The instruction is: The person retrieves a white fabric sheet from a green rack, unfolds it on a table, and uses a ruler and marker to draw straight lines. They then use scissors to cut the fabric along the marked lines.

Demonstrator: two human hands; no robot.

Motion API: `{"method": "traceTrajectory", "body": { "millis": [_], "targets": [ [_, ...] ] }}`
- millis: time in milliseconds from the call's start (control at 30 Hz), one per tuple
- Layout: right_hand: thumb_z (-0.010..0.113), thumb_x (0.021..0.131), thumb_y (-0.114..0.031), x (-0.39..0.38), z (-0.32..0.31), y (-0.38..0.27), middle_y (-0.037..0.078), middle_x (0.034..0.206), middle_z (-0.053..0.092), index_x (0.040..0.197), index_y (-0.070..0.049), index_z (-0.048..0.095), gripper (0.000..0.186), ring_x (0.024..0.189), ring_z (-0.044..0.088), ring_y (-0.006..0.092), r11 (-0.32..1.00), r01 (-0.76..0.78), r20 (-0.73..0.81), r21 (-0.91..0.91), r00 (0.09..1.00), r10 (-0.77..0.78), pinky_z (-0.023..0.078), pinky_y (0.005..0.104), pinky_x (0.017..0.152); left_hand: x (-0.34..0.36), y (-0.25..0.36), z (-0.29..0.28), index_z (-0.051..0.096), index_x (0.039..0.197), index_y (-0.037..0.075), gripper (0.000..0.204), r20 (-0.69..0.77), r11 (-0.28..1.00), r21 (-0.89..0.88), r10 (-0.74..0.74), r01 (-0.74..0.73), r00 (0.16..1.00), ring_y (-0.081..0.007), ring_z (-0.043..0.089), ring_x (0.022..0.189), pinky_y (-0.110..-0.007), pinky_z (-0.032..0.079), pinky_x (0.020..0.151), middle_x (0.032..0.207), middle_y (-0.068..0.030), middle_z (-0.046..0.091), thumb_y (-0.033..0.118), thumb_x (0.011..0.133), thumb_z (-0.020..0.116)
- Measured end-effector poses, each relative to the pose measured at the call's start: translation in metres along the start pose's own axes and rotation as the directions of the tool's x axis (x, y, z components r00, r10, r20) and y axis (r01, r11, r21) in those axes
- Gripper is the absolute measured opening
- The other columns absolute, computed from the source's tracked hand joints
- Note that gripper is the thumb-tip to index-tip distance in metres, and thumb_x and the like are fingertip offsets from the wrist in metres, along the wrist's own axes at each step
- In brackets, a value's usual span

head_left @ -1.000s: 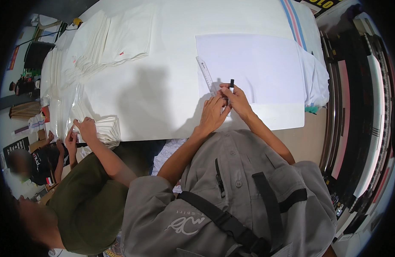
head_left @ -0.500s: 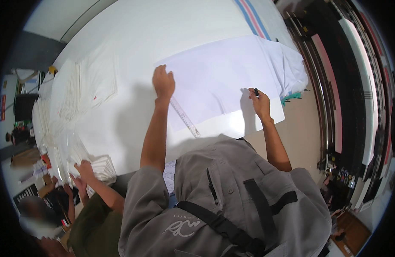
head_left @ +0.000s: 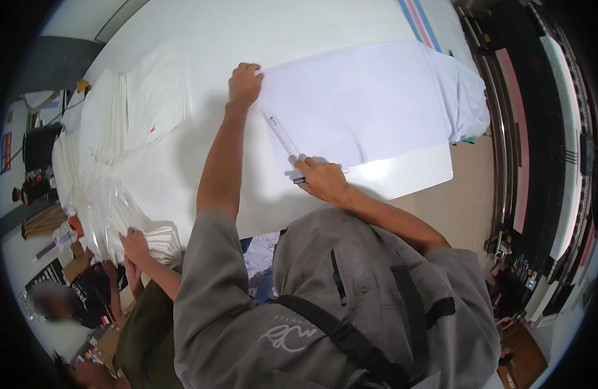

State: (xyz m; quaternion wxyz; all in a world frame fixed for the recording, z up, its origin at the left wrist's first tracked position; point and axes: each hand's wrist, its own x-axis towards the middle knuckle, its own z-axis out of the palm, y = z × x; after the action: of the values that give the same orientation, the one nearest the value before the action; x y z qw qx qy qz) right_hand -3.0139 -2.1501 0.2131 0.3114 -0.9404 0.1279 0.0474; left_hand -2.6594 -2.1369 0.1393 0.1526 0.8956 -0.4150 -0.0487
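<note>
My left hand point(head_left: 246, 84) reaches to the far left corner of a pale white sheet point(head_left: 351, 91), its curled fingertips on that corner. A clear ruler point(head_left: 281, 133) lies slanted along the sheet's left side. My right hand point(head_left: 322, 178) is closed around a black-and-white marker point(head_left: 299, 181), lying sideways under the fingers, while its fingertips touch the ruler's lower end. A white board or panel point(head_left: 422, 175) shows beneath the sheet's near edge.
A co-worker's hand point(head_left: 136, 243) is on plastic-wrapped white bundles point(head_left: 117, 214) at lower left. Folded white stacks point(head_left: 150, 91) lie farther back. Loose white fabric point(head_left: 464, 97) bunches at the table's right. A long dark machine point(head_left: 529, 155) runs along the right side. Another person point(head_left: 92, 298) is at far left.
My left hand has gone from beside the marker to the sheet's far left corner. My right hand swung out rightward with the marker, then back left onto the ruler. The view has shifted.
</note>
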Motion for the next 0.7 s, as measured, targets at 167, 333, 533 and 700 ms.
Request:
{"method": "traceTrajectory", "body": {
  "millis": [167,333,533,700],
  "targets": [
    [0.075,0.088,-0.026,0.004,0.032,0.004,0.01,0.112,0.067,0.132,-0.017,0.063,0.047,0.091,0.073,0.0314,0.99,0.064,-0.085,-0.125,0.994,-0.075,0.062,0.0455,0.073,0.004,0.008,-0.008,0.072,0.115,0.016,0.027,0.051,0.999,0.02,0.027,-0.028,0.998,-0.0346,0.059,0.119,-0.051,0.05,0.101,0.124,-0.0119,0.064,0.035,0.097,0.067],
    [0.074,0.09,-0.027,-0.001,0.025,0.004,0.007,0.113,0.067,0.127,-0.016,0.065,0.039,0.088,0.073,0.0318,0.991,-0.116,-0.077,-0.073,0.991,0.11,0.062,0.0449,0.069,0.001,-0.005,-0.002,0.074,0.111,0.016,0.026,-0.002,1.0,0.029,-0.001,0.001,1.0,-0.0342,0.06,0.117,-0.051,0.052,0.098,0.121,-0.0116,0.065,0.037,0.098,0.068],
    [0.075,0.09,-0.028,-0.006,0.03,-0.009,0.007,0.129,0.064,0.122,-0.013,0.065,0.037,0.092,0.073,0.0293,0.995,0.078,-0.112,-0.067,0.99,-0.085,0.062,0.0411,0.072,0.004,0.003,-0.001,0.075,0.11,0.02,0.022,0.065,0.997,-0.021,-0.068,0.069,0.996,-0.0313,0.054,0.126,-0.052,0.043,0.106,0.126,-0.0057,0.062,0.036,0.097,0.07],
    [0.073,0.089,-0.02,0.0,0.052,-0.009,0.009,0.121,0.062,0.118,-0.009,0.063,0.033,0.09,0.072,0.0289,0.977,0.094,-0.061,-0.191,0.992,-0.108,0.061,0.042,0.073,0.003,0.001,-0.002,0.075,0.111,0.018,0.021,0.052,0.999,-0.025,-0.045,0.046,0.998,-0.0313,0.053,0.126,-0.052,0.042,0.108,0.127,-0.0057,0.062,0.034,0.098,0.068]
  ]
}}
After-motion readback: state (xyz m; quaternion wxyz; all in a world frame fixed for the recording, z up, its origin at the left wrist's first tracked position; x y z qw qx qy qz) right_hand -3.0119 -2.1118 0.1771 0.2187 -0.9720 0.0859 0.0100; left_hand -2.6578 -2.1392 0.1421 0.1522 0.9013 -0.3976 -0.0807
